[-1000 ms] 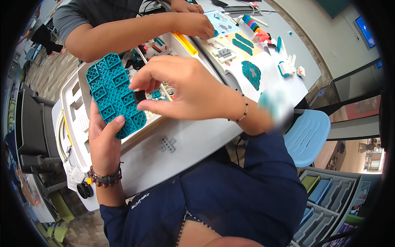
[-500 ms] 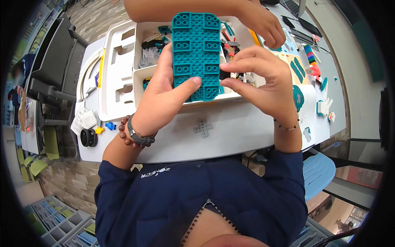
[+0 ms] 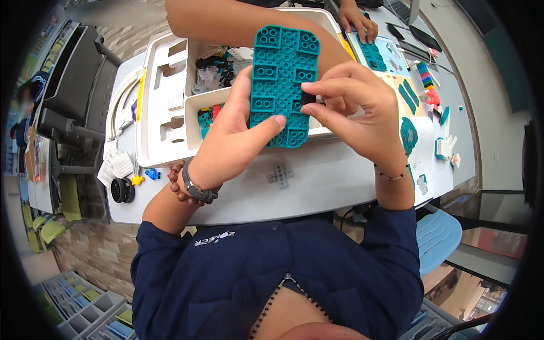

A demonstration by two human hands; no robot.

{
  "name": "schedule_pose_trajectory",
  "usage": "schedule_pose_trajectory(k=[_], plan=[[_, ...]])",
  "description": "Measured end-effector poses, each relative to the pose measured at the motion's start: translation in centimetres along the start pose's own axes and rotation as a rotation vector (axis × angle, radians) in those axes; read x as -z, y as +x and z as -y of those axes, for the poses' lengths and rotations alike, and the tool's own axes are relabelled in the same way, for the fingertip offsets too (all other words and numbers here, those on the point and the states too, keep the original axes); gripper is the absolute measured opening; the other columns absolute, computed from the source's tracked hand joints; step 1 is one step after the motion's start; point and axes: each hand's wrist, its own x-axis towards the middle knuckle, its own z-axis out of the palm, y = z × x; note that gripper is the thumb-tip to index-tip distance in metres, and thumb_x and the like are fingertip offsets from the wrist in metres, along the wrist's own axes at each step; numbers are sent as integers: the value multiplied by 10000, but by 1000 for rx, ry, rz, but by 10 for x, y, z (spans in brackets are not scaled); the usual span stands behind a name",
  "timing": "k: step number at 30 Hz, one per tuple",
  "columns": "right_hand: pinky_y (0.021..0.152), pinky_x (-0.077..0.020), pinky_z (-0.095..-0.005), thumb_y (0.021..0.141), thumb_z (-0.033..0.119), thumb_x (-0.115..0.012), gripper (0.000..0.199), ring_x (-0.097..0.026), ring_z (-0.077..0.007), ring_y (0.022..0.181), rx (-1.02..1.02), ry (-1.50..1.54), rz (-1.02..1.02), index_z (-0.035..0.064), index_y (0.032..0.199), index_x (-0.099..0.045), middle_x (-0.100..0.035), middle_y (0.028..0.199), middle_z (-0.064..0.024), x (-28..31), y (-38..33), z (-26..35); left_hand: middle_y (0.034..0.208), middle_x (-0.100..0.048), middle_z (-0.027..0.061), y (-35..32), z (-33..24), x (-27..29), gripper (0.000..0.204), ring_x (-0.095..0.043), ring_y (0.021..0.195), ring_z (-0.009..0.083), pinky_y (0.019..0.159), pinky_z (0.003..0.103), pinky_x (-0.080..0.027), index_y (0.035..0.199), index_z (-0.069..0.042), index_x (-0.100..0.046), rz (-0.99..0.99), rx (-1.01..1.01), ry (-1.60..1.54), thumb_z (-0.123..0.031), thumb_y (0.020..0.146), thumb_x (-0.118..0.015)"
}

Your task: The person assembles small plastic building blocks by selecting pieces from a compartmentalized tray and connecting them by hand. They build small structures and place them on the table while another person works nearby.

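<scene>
evidently your left hand (image 3: 224,139) is closed around the teal plate (image 3: 286,73), thumb across its near face and fingers behind the left edge, which probably steadies it while leaving most of the tubed side facing your eyes. the plate is held up in front of the white tray (image 3: 154,141), likely so both hands have room around it. your right hand (image 3: 362,107) pinches a small black piece (image 3: 307,101) between thumb and forefinger at the plate's right edge; whether the two touch, i cannot tell. so narrow a grip seems suited to so small a piece. nearer you, a grey cross-shaped piece (image 3: 279,177) lies on the table (image 3: 243,204), apart from both hands, and a co-worker's hand (image 3: 358,22) is at another teal piece (image 3: 372,55) to the right of the tray.
</scene>
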Motion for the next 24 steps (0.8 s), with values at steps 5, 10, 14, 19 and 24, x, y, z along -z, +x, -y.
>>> schedule_pose_trajectory(k=[5, 10, 14, 19, 24], plan=[[433, -374, -185, 640, 25, -727, 227, -501, -70, 548, 11, 104, -95, 55, 855, -662, -559, 740, -36, -5, -3, -9, 1210, -413, 87, 0, 0, -2, 604, -462, 1067, 140, 879, 302, -434, 1320, -22, -170, -39, 2, 40, 23, 809, -489], [502, -412, -214, 639, 28, -725, 238, -525, -109, 613, 137, -13, -60, 59, 865, -656, -559, 781, -42, 2, -4, -2, 1220, -434, 118, 0, 5, 2, 633, -472, 1080, 184, 899, 314, -415, 1325, -32, -196, -95, 2, 94, 0, 790, -532], [593, -449, -295, 657, 95, -699, 156, -558, -204, 686, 233, -8, -71, 61, 792, -627, -560, 769, -67, 2, -9, -4, 1177, -476, 120, 6, 1, -2, 626, -503, 1042, 193, 895, 322, -411, 1320, -27, -224, -136, -31, 73, 12, 773, -526], [620, -451, -301, 654, 85, -685, 151, -561, -212, 712, 212, 29, -13, 55, 784, -613, -546, 763, -78, -3, -13, -6, 1160, -489, 111, 4, 3, -3, 651, -512, 1023, 190, 895, 321, -403, 1337, -32, -207, -166, -44, 100, 18, 774, -530], [601, -460, -288, 659, 66, -682, 134, -567, -182, 676, 113, 131, -5, 50, 785, -637, -550, 766, -72, -5, -14, -6, 1154, -493, 101, 2, 10, -1, 644, -514, 1015, 182, 891, 321, -407, 1334, -34, -211, -204, -68, 139, 24, 785, -541]])
